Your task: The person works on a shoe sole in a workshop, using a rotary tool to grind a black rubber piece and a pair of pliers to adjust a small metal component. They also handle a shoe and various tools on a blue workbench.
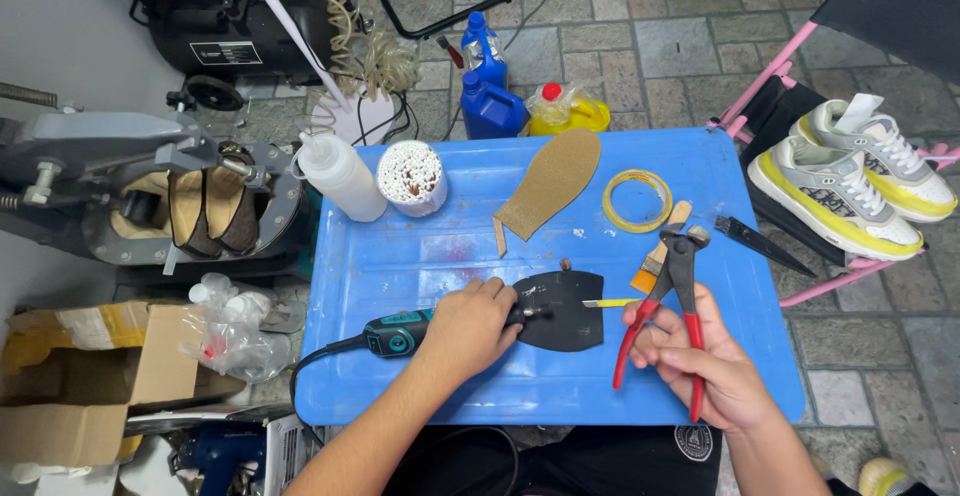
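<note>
Two hands work near the desk [400,276] edge: left hand [470,324] fingers wrapped around a rotary tool [400,334] touching the black sole piece [565,308]; right hand [700,361] fingers grip red-handled pincers [672,296], handles apart.

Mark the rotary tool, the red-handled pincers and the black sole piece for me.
rotary tool [395,335], head view, on its teal body.
red-handled pincers [686,249], head view, on the dark jaws.
black sole piece [570,311], head view, on its flat middle.

Left hand [468,324] lies curled in a closed grip, forearm angled in; right hand [705,366] raised, fingers wrapped.
</note>
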